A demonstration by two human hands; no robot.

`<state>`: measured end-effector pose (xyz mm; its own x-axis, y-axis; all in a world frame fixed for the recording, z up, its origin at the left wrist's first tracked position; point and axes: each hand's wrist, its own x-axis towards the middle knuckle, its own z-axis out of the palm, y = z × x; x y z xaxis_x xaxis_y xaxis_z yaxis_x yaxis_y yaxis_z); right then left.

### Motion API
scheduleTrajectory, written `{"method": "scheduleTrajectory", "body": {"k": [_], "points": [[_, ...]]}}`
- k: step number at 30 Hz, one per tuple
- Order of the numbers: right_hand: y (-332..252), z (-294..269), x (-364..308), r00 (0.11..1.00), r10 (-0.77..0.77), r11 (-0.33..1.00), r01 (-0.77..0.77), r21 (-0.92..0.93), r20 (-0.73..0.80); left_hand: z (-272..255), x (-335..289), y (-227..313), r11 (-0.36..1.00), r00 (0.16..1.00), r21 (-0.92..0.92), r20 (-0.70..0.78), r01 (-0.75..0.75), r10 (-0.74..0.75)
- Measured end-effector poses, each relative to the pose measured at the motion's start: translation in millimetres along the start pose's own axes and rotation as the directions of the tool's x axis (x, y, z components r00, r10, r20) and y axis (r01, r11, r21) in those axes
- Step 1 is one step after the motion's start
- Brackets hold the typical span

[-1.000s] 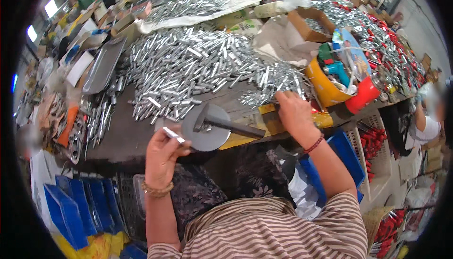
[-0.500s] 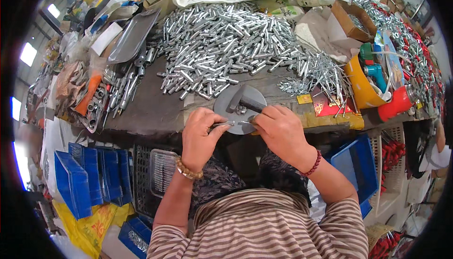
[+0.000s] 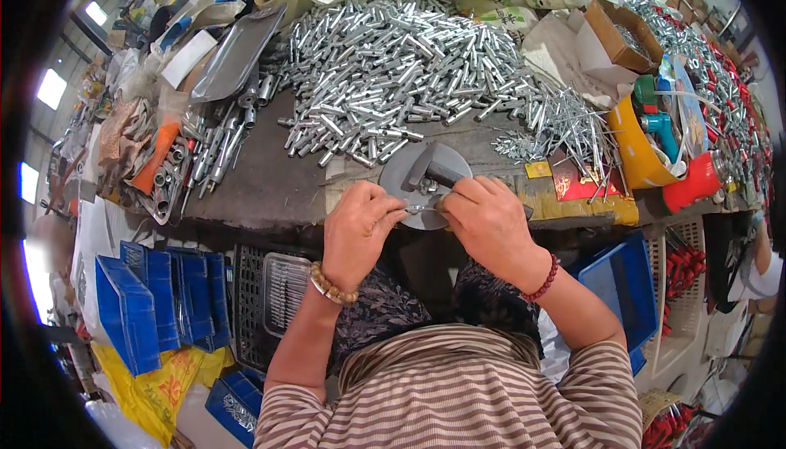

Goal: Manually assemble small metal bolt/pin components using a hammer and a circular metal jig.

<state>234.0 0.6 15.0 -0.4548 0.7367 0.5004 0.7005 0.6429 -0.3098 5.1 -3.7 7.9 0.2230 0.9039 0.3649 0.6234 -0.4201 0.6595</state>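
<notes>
We see a left hand [image 3: 356, 224] and right hand [image 3: 493, 220] pinched closed on a slim metal piece [image 3: 417, 209] above the round grey plate's [image 3: 394, 177] near side, where a slack hold could, we judge, drop it beside the hammer [image 3: 423, 164] or off the table [image 3: 270, 177].

The person wore a shirt [image 3: 442, 392] with thin brown and cream stripes, which filled the lower middle of the frame. Its left sleeve [image 3: 286, 415] and right sleeve [image 3: 604, 375] had the same stripes and ended on the arms. At the wrist of the left hand [image 3: 358, 228] sat a bracelet [image 3: 337, 287] of round, yellowish-brown beads; the right hand [image 3: 495, 228] had a dark red beaded bracelet [image 3: 543, 279]. The trousers [image 3: 381, 308] were dark, with a paler leaf-like pattern.
</notes>
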Motion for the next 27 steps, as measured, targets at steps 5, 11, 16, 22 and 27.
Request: {"method": "scheduleTrajectory", "body": {"k": [5,11,16,22,27], "points": [[3,0,3,1.0,-0.013,0.999,0.013,0.035,0.005,2,-3,-1,1.0,1.0,-0.022,-0.008,0.013,-0.013],[5,-2,8,1.0,-0.018,0.996,0.016,0.091,0.02,2,-2,-2,0.997,1.0,-0.07,0.011,0.028,-0.027],[9,7,7,0.999,0.009,0.988,-0.014,0.151,0.034,4,-1,-4,0.992,1.0,-0.126,0.014,0.014,-0.013],[8,3,1,0.999,0.032,0.989,-0.034,0.145,0.017,-1,1,2,0.978,0.993,-0.182,0.082,0.1,-0.086],[46,-37,-9,0.913,0.364,0.93,-0.367,0.017,-0.184,-1,-3,0,0.978,0.996,-0.194,0.05,0.081,-0.073]]}}
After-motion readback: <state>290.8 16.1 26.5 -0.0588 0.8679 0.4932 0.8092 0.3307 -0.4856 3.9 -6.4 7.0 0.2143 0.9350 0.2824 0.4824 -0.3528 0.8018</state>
